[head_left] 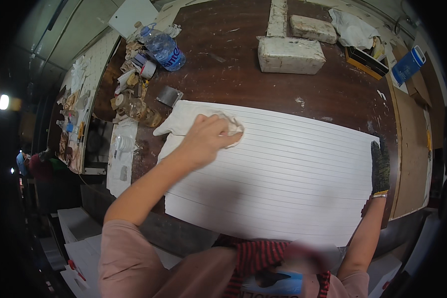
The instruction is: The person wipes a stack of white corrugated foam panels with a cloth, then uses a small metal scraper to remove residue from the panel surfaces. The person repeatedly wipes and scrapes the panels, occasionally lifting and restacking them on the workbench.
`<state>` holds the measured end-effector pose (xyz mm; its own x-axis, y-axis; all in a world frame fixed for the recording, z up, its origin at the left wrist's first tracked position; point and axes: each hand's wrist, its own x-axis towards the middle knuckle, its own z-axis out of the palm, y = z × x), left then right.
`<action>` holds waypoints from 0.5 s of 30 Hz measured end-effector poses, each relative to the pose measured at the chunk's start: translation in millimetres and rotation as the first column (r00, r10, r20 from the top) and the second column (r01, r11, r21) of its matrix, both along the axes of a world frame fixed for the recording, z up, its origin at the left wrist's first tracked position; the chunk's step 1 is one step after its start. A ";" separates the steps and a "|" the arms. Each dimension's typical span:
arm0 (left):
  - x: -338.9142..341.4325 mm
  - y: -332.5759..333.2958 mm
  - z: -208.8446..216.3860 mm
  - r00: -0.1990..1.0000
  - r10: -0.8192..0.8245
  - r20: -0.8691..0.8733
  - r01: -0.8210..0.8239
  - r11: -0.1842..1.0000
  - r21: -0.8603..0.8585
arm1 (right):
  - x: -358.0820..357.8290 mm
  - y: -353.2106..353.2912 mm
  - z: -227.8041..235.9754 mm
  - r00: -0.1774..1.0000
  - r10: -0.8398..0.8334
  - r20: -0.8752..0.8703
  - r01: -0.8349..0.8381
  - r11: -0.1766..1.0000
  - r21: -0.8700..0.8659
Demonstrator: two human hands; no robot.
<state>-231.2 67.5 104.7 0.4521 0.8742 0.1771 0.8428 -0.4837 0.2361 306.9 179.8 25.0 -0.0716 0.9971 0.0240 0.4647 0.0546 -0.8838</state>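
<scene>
A large white panel [293, 174] with many thin parallel grooves lies flat in front of me on a dark brown table. My left hand [206, 141] is bare and closed on a cream cloth [184, 116], pressing it against the panel's far left part. Part of the cloth spreads past the panel's left edge, and some is bunched under my fingers. Along the panel's right edge lies my right hand [381, 169] in a dark knitted glove, its fingers stretched out and touching the edge. Its palm side is hidden.
Beyond the panel, on the table [223, 54], are a large water bottle [164, 49], a metal block [169, 96] and a stained white block [290, 55]. Clutter and a brown-stained jar [139, 110] line the left edge. A blue jug [409, 64] and a black box [365, 62] stand far right.
</scene>
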 end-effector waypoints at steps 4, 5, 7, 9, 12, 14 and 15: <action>-0.8 -2.7 6.5 1.000 -0.009 0.017 0.007 0.993 0.115 | 3.0 -0.6 -8.7 0.991 -0.068 0.118 0.062 0.997 0.051; 8.5 -0.6 3.6 0.999 -0.008 0.045 0.000 0.985 0.174 | 2.0 -0.9 -10.2 0.996 -0.091 -0.010 0.091 0.992 0.090; 26.7 3.6 -1.1 0.999 0.003 0.040 -0.007 0.994 0.108 | 0.4 -1.9 -11.1 0.980 -0.095 -0.174 0.110 0.991 0.079; 35.4 7.9 -7.5 0.998 -0.056 -0.009 0.056 0.998 0.002 | -1.1 -1.8 -10.4 0.946 -0.072 -0.317 0.081 0.997 0.016; 12.9 5.8 -15.3 0.995 -0.042 0.089 0.031 0.993 0.115 | -1.5 -1.1 -9.0 0.990 -0.094 -0.105 0.099 0.994 0.043; -29.4 -6.2 -8.8 0.993 0.113 0.035 -0.115 0.990 0.084 | -0.9 -0.8 -8.3 0.995 -0.098 -0.026 0.100 0.992 0.077; -50.9 -11.1 -6.3 0.958 0.248 0.145 -0.251 0.968 0.002 | -0.8 -1.1 -8.1 0.990 -0.144 0.005 0.143 0.987 0.072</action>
<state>-282.0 56.4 98.4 0.1893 0.9514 0.2427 0.8956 -0.2687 0.3546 306.1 178.7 16.9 0.0715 0.9929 0.0948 0.4814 0.0489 -0.8751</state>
